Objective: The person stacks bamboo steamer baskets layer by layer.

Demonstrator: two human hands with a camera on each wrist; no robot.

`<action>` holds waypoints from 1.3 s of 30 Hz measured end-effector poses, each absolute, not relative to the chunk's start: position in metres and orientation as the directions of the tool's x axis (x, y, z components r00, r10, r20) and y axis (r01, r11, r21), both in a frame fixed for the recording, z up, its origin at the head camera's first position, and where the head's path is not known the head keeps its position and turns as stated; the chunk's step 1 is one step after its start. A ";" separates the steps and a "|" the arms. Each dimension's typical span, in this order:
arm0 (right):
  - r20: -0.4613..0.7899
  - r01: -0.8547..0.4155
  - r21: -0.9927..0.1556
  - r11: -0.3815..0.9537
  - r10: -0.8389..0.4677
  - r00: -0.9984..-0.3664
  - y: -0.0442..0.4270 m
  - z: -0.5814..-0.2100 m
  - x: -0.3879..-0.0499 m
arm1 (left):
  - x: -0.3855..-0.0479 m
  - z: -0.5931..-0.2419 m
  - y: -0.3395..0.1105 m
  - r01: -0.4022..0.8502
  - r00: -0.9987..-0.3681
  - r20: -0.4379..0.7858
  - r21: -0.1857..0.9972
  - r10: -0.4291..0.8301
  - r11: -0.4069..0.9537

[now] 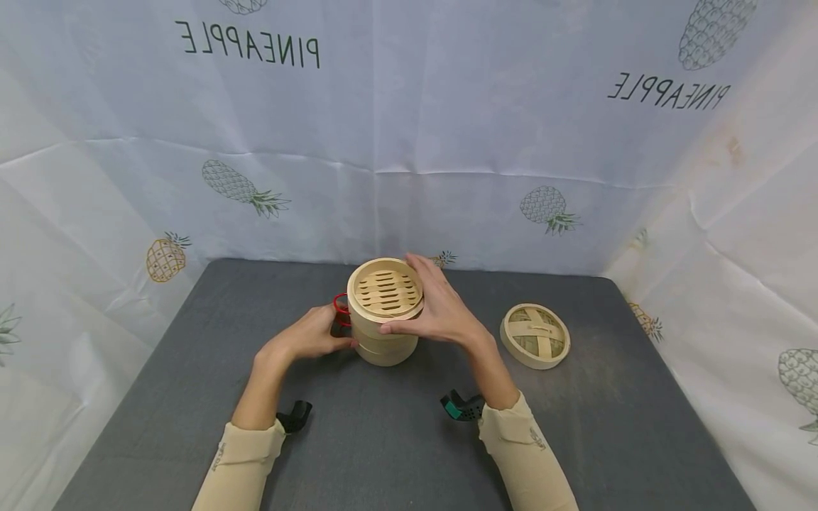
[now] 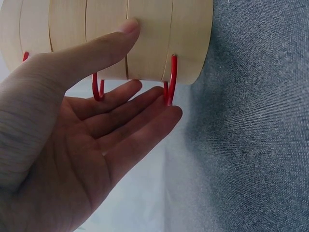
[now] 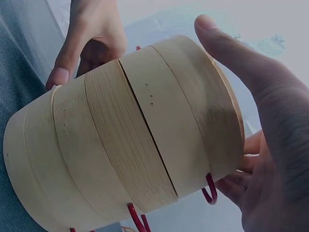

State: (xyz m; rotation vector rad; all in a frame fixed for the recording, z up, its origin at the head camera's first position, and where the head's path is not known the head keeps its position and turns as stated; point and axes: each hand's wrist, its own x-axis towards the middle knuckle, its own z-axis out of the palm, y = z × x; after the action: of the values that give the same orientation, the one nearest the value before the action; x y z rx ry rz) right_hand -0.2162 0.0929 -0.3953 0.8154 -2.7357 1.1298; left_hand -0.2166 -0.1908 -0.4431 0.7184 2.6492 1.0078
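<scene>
A stack of round bamboo steamer baskets [image 1: 382, 349] stands upright near the middle of the table, with a slatted rack [image 1: 386, 292] showing in its open top. Red loop handles [image 2: 174, 72] stick out from its sides. My left hand [image 1: 308, 332] is at the stack's left side. Its thumb [image 2: 108, 47] lies on the lower wall while the fingertips reach the red loops. On the upper right, my right hand [image 1: 441, 306] holds the top basket, thumb across the front and fingers round the back. Part of those fingers is hidden behind the bamboo in the right wrist view.
To the right of the stack lies a round bamboo lid [image 1: 535, 336] with a woven top and crossed strips. The dark grey table [image 1: 383, 440] meets a pale curtain [image 1: 447, 128] printed with pineapples at the back and sides.
</scene>
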 end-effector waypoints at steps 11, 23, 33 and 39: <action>0.256 -0.495 -0.607 0.621 -0.436 -0.863 0.108 -0.392 -0.209 | -0.216 -0.444 -0.192 0.365 -0.855 -0.031 0.673 0.517 0.644; 0.237 -0.466 -0.579 0.669 -0.409 -0.881 0.128 -0.390 -0.199 | -0.217 -0.445 -0.191 0.375 -0.851 -0.018 0.679 0.525 0.632; 0.213 -0.445 -0.565 0.695 -0.399 -0.892 0.145 -0.390 -0.193 | -0.218 -0.444 -0.191 0.367 -0.852 -0.026 0.682 0.523 0.632; 0.210 -0.439 -0.563 0.700 -0.392 -0.896 0.152 -0.393 -0.190 | -0.218 -0.444 -0.191 0.369 -0.847 -0.022 0.693 0.531 0.619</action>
State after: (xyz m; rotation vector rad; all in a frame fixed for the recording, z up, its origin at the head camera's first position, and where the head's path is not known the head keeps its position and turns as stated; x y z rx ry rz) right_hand -0.1900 0.1523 -0.3925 0.6919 -2.8279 0.9658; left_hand -0.2177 -0.1909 -0.4436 0.7398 2.6183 1.0459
